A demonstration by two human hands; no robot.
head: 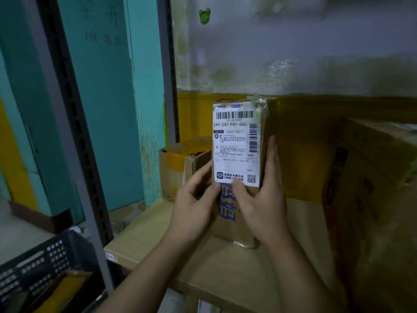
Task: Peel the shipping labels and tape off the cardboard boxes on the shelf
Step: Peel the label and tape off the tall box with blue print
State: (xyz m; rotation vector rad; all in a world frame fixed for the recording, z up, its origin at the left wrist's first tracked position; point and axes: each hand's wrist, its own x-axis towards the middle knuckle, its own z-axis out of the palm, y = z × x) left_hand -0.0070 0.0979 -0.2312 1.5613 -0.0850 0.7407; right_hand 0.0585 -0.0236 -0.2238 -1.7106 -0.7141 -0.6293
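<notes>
Stained, peeling plaster wall (293, 53) runs behind a cardboard-lined shelf board (214, 267), dimly lit. Far left of the hands stands a grey slotted shelf upright (74, 132), with a black crate (45, 263) below it. Just behind the left hand (194, 204) sits a small box (178, 163) with a loose top flap.

The left hand wraps the left edge of the narrow box (225, 213), which stands upright on the shelf between both hands. Its thumb rests by the bottom-left corner of the shipping label (234, 150). The white label covers most of the box's upper front and looks fully stuck down. Clear tape (259, 105) glints across the top, above the right hand's fingertips.

The right hand (266, 204) grips the other side, fingers laid straight up the right face and thumb on the label's lower edge. Right of that hand stands a large box (372, 188), close by.

The narrow box is probably light and fairly stiff, so one hand should brace it while the other picks. Thin label paper is likely to tear, so lifting a bottom corner with a nail and pulling slowly and low seems best. The tape should come off in longer strips from a loose end at the top.
</notes>
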